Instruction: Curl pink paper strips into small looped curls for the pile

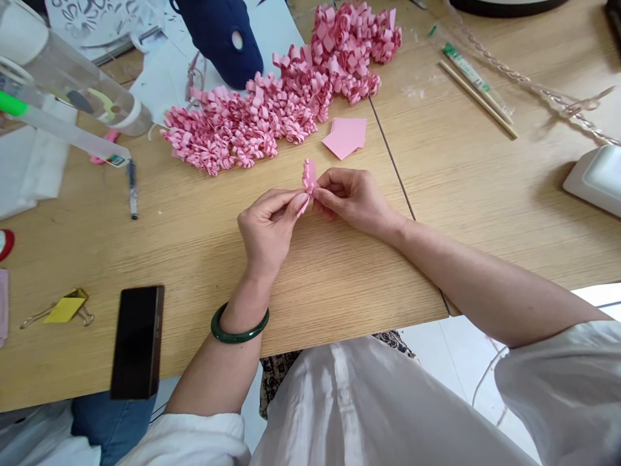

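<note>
Between both hands, a small pink paper piece [311, 171] with curled strips along its left edge stands above the fingertips. My left hand [272, 223], with a green bangle [239, 336] on its wrist, pinches the paper's lower end between thumb and fingers. From the right, my right hand [353, 197] pinches the same paper close to the left fingertips; some of its fingers are curled beneath and partly hidden. Just beyond the hands lie flat pink paper sheets [345, 137]. A long heap of curled pink paper pieces [272, 107] stretches behind them.
A black phone [137, 342] and a binder clip [68, 307] lie on the wooden table [204, 259] at left, with a pen [132, 189] farther back. Clear bottles and a dark blue object [220, 39] stand behind. Thin sticks [478, 98] and a twisted cord [528, 81] are at right.
</note>
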Available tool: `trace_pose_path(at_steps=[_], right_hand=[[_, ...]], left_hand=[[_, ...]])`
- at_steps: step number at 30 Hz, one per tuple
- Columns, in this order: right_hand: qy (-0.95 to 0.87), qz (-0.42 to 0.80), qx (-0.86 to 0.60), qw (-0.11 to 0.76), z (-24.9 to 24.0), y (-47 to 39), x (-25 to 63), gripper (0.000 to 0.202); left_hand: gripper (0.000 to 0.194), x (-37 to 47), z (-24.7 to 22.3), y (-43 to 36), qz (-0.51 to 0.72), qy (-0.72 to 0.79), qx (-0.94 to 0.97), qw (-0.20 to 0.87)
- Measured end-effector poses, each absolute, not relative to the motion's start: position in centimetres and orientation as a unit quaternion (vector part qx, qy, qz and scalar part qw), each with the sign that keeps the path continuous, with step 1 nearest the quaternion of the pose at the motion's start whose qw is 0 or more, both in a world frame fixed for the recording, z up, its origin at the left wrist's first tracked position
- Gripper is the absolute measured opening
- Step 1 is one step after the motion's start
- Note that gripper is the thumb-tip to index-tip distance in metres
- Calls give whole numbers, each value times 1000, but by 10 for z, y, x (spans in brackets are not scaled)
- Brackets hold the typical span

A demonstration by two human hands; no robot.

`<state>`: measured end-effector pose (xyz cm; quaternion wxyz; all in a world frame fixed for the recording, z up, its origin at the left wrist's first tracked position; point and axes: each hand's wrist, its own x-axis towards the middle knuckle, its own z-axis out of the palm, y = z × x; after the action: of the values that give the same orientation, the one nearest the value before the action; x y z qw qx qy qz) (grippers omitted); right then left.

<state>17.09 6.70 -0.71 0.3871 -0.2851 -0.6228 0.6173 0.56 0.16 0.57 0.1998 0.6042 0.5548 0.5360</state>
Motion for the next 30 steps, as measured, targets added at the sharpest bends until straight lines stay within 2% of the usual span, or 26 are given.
trace_pose_path(at_steps=[7,14,20,26,30], right_hand=[[-620,625,-277,384,-9,66,170,16],[-624,620,-277,387,-7,66,171,30],[-635,614,-273,381,-8,68,173,30],[-621,655,-240,357,-9,74,177,45],[-602,684,-242,333,-7,74,180,49]], left_hand=[[6,6,5,0,517,575,612,167],[7,5,4,1,513,579,603,194],[8,5,5,2,510,575,621,156],[7,3,1,6,529,558,594,236],[25,-4,-5,13,529,538,542,371]])
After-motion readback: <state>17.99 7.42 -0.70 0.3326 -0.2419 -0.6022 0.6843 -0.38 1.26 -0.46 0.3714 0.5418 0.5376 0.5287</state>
